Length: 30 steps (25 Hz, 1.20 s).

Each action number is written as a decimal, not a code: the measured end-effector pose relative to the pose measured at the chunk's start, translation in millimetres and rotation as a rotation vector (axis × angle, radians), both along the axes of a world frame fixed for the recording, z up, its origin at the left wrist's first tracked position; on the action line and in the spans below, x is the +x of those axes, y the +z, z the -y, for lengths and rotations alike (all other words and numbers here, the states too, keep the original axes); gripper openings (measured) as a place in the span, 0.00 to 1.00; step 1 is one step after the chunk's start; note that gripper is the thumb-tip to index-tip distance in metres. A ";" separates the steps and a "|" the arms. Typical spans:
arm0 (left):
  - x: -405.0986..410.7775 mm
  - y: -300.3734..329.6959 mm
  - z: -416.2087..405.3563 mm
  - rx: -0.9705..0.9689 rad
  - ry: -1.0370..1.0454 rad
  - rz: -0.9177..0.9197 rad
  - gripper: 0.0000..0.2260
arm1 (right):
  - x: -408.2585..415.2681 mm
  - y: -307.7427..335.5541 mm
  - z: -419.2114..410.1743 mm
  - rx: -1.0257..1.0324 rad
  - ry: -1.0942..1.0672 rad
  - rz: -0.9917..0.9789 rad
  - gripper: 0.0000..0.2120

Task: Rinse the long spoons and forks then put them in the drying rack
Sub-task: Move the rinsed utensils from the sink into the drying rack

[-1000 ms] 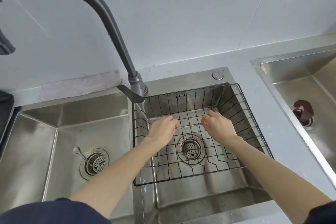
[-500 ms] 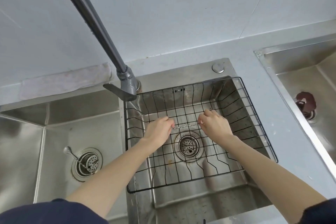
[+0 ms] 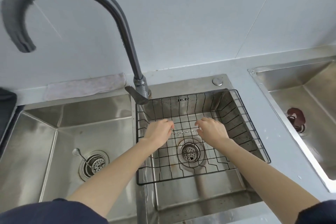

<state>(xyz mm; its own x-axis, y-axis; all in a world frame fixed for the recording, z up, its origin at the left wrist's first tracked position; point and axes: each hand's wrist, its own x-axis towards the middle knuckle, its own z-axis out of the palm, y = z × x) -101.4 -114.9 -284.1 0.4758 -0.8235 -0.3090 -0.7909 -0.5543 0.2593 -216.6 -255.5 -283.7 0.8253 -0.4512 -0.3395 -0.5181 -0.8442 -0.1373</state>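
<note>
A thin twisted utensil [image 3: 184, 131] was held level over the rack [image 3: 254, 138], pinched at its 9 o'clock end by the left hand [image 3: 158, 133] and at its 3 o'clock end by the right hand [image 3: 213, 131]. Compared with a second earlier, the right fingers [image 3: 200, 122] were spread looser and the utensil sat nearer the rack floor; release was judged close. Another utensil [image 3: 84, 159] lay unrinsed at 9 o'clock, in the left sink [image 3: 41, 132].
</note>
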 end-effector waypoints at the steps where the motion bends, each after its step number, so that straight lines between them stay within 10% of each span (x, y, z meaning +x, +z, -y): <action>1: -0.3 6.0 -5.7 -0.006 0.006 0.013 0.12 | 0.0 6.1 -5.9 -0.006 -0.001 0.008 0.15; 30: 79.5 4.2 -286.5 0.197 0.178 0.073 0.23 | 96.0 7.5 -273.2 0.146 0.194 -0.001 0.20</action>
